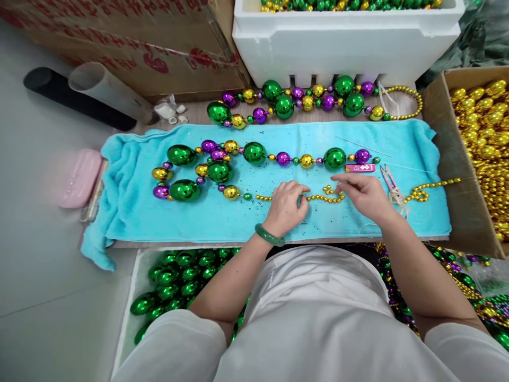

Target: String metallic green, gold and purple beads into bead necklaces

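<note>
A strand of big green, purple and gold beads (254,154) lies on a turquoise towel (135,207). Its end runs on as a string of small gold beads (324,197) between my hands. My left hand (285,208), with a green bangle on the wrist, rests curled on the towel and pinches the small beads near a little green bead. My right hand (362,194) hovers just right of it with fingers pinched together over the gold beads. What the fingertips grip is too small to make out.
A finished bead strand (306,101) lies behind the towel before a white foam box (345,42). Small scissors (387,178) and a pink label (360,168) sit by my right hand. A cardboard box of gold beads (487,143) stands right; a tray of green beads (175,281) below.
</note>
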Demonstrator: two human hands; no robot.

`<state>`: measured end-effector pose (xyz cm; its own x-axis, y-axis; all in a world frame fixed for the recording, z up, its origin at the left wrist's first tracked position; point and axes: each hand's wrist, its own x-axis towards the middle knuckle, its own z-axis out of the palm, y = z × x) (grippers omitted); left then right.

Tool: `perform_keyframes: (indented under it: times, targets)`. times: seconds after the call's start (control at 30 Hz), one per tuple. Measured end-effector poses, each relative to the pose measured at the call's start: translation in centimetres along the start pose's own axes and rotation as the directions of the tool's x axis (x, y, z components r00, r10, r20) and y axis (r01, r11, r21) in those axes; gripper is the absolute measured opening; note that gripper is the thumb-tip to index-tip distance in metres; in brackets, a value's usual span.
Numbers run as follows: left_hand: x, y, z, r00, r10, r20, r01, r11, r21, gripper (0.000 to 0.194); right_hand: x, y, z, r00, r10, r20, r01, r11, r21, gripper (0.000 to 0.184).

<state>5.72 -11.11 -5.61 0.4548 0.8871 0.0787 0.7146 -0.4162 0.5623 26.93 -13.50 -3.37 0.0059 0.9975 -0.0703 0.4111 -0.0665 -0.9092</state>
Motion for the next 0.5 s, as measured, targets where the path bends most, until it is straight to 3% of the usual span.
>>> perform_keyframes:
  times: [0.1,0.17,0.27,0.33,0.37,0.43,0.5]
  targets:
    - [0.1,1.5,0.1,0.996,0.000,-0.089,-0.014,0.988,-0.156,0.023,-0.9,-1.0,-0.4,0.998,0.013,-0.067,0.003,0.973,0.232,0.030]
    - [0.1,3.1,0.4,0.997,-0.016,-0.078,-0.018,0.907,-0.420,0.024,-1.6,-2.0,-0.3,0.998,0.015,-0.068,0.011,0.930,0.366,0.029]
    - [0.1,5.5,0.9,0.992,0.000,0.126,0.104,0.562,-0.820,0.030,-2.4,-3.5,-0.3,0.996,-0.005,-0.087,0.045,0.884,0.466,0.024]
    - [0.2,6.7,1.2,0.964,0.045,0.263,0.230,0.353,-0.907,0.036,-2.9,-4.4,-0.3,0.994,-0.017,-0.106,0.066,0.873,0.483,0.020]
    - [0.3,7.1,1.3,0.951,0.062,0.303,0.271,0.302,-0.914,0.038,-3.1,-4.6,-0.4,0.994,-0.014,-0.109,0.066,0.869,0.490,0.018]
    - [0.4,7.5,1.6,0.943,0.072,0.325,0.292,0.291,-0.911,0.038,-3.5,-4.9,-0.5,0.996,-0.002,-0.092,0.049,0.857,0.514,0.017]
    - [0.6,7.5,1.7,0.949,0.080,0.305,0.257,0.361,-0.896,0.032,-3.7,-4.5,-0.8,0.999,0.000,-0.051,0.027,0.847,0.532,0.018]
